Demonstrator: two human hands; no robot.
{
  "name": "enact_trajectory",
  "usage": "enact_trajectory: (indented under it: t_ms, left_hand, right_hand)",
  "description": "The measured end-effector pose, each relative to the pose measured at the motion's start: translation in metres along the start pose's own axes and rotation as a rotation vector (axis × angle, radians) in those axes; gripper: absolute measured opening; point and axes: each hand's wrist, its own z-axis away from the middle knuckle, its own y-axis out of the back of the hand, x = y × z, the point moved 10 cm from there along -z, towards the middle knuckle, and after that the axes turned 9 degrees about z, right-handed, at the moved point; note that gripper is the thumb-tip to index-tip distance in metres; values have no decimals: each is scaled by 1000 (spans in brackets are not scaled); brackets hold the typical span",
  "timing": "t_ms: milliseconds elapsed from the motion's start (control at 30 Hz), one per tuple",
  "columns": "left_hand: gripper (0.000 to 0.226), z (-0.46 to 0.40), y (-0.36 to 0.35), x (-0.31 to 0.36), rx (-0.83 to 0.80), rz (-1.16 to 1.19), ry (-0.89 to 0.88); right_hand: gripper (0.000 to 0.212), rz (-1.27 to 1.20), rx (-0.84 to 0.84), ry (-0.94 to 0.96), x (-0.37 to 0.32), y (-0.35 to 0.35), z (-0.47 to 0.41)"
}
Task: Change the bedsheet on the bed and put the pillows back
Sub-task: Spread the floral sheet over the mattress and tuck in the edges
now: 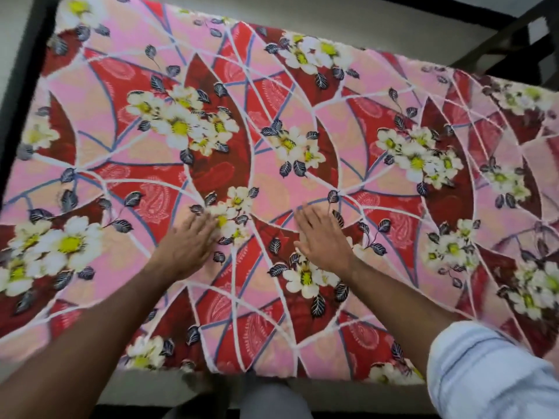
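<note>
Near the middle of the bed, both hands are lying flat on the bedsheet [272, 176], palms down, fingers straight and slightly spread, gripping nothing. Left hand [189, 243] is resting just beside a cluster of white and yellow flowers [231, 211], its fingertips touching that print. Right hand [322, 237] is pressing on a pink and red patch, fingers pointing up and slightly left, close to the left hand but apart from it. Some motion blur on both hands, so finer finger detail is hard to tell.

Left forearm is coming in bare from the lower left corner. Right forearm is coming in from the lower right, with a rolled pale blue sleeve [490, 373] at the elbow.

Bedsheet is covering the whole mattress top, spread out mostly smooth: pink, red and maroon panels, white curved lines, white flowers with yellow centres, dark leaves. Its near edge is hanging over the mattress side at the bottom of the view. Grey trouser leg [272, 400] is showing just below that edge.

Dark bed frame [27, 71] is running along the left side, with pale floor [18, 19] beyond it. Dark frame pieces [514, 34] are also showing at the upper right, past the far edge of the sheet.
</note>
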Motion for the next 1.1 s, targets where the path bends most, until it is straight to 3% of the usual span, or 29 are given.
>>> enact_trajectory:
  t_ms: [67, 133, 400, 633, 800, 1100]
  left_hand:
    - [71, 29, 16, 7, -24, -23, 27]
    - [70, 65, 43, 7, 59, -8, 94]
    - [72, 256, 121, -20, 338, -9, 351]
    - [70, 450, 178, -67, 525, -55, 591]
    - [72, 535, 216, -89, 674, -27, 689]
    - [80, 637, 268, -170, 794, -27, 896]
  right_hand:
    - [77, -40, -20, 120, -29, 22, 11]
    - [76, -52, 16, 202, -59, 57, 17]
    - [77, -36, 125, 301, -160, 200, 49]
    - [84, 32, 369, 518, -290, 360, 100]
    - [84, 51, 529, 664, -383, 451, 126]
    - [86, 108, 666, 859, -517, 578, 99]
